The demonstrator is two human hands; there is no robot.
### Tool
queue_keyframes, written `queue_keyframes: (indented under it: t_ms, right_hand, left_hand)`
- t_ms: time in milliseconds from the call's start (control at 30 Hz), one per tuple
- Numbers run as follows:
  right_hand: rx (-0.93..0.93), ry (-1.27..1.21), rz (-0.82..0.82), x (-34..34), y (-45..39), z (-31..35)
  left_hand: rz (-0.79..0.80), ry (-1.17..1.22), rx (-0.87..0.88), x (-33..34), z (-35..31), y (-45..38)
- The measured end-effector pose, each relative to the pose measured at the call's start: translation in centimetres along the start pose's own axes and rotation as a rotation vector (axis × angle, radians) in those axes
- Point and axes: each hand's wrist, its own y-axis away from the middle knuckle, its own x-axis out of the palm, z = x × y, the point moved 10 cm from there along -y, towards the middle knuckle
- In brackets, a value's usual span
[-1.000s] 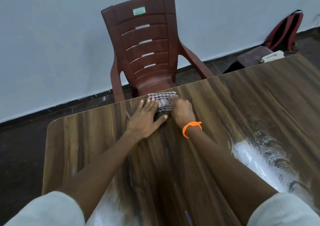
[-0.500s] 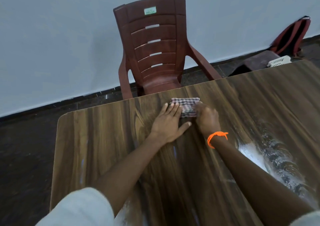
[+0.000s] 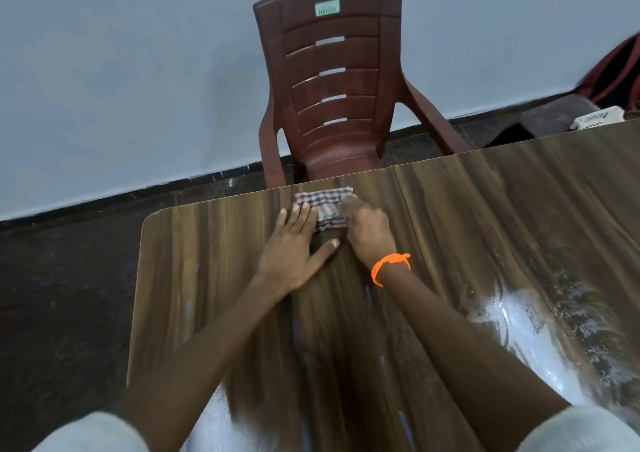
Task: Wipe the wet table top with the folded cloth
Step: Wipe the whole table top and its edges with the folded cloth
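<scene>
Still at the far edge of the wood-grain laminate surface (image 3: 485, 216), unmoved over the last second: folded red-and-white checked cloth (image 3: 325, 205). Left hand (image 3: 294, 247): flat, fingers straight, pressing the cloth's left side. Right hand (image 3: 369, 231): fingers curled onto the cloth, grip closed on it. Wet glare remains near right; wiping stroke judged not yet begun.

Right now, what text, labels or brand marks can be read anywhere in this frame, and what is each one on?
"DELUX": small white-and-green sticker at the top of the brown plastic chair backrest; the letters are blurred, so the reading is uncertain, and a smaller line above them is too small to read.
No other text shows on the checked cloth, the wooden table top, the orange wristband or the white basket.
</scene>
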Motion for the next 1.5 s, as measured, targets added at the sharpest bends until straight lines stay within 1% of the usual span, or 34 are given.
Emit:
queue_keyframes:
  t_ms: [100, 167, 267, 367, 467, 600, 667, 767, 867, 967, 1067, 1167, 1267, 1367, 1500]
  right_hand:
    - [-0.079, -0.007, -0.005, -0.5, 3.9, 0.0]
    - [-0.097, -0.012, -0.032, -1.5, 5.9, -1.2]
    - [-0.033, -0.014, -0.097, -3.4, 7.4, -4.5]
    - [0.017, -0.012, -0.143, -4.6, 6.9, -5.9]
    - [0.046, -0.046, -0.168, -5.0, 4.9, -5.7]
    - [0.065, -0.001, -0.078, -3.0, 3.3, -3.5]
    - [0.043, 0.0, -0.043, -1.9, 4.4, -1.8]
    - [-0.005, -0.066, -0.047, -1.3, 7.4, 0.1]
    - [-0.098, -0.087, -0.056, -1.4, 11.2, 1.4]
    - [-0.104, -0.086, -0.044, -1.7, 15.1, 0.7]
    - [-0.076, -0.06, -0.066, -3.0, 18.3, -1.7]
    - [0.014, -0.053, -0.116, -4.6, 19.0, -4.4]
    - [0.086, -0.034, -0.139, -5.4, 17.1, -5.7]
    - [0.104, -0.049, -0.141, -5.4, 15.0, -4.8]
    - [0.056, -0.07, -0.125, -4.3, 15.3, -2.0]
  left_hand:
    - [-0.006, 0.01, 0.009, 0.9, -1.9, 3.0]
    - [0.016, 0.02, 0.031, 1.7, -4.0, 4.2]
    - [0.046, 0.029, 0.069, 2.5, -7.4, 4.1]
    - [0.031, 0.028, 0.067, 2.0, -9.0, 1.9]
    - [0.025, -0.016, 0.074, 1.2, -8.1, -0.6]
    - [0.008, 0.052, 0.031, 0.4, -4.5, -0.9]
    - [-0.009, 0.068, 0.007, 0.4, -3.5, 0.8]
    - [-0.016, 0.043, 0.001, 1.3, -3.3, 4.9]
    - [-0.005, 0.009, 0.002, 2.7, -4.2, 9.4]
    - [0.007, 0.006, 0.014, 4.0, -6.7, 12.9]
    - [0.037, 0.023, 0.051, 5.1, -10.1, 14.5]
    - [0.046, 0.051, 0.085, 5.2, -12.6, 13.1]
    - [0.051, 0.033, 0.1, 4.6, -13.0, 9.8]
    - [0.058, -0.027, 0.082, 4.0, -11.6, 7.5]
    - [0.057, 0.022, 0.036, 4.0, -9.7, 8.8]
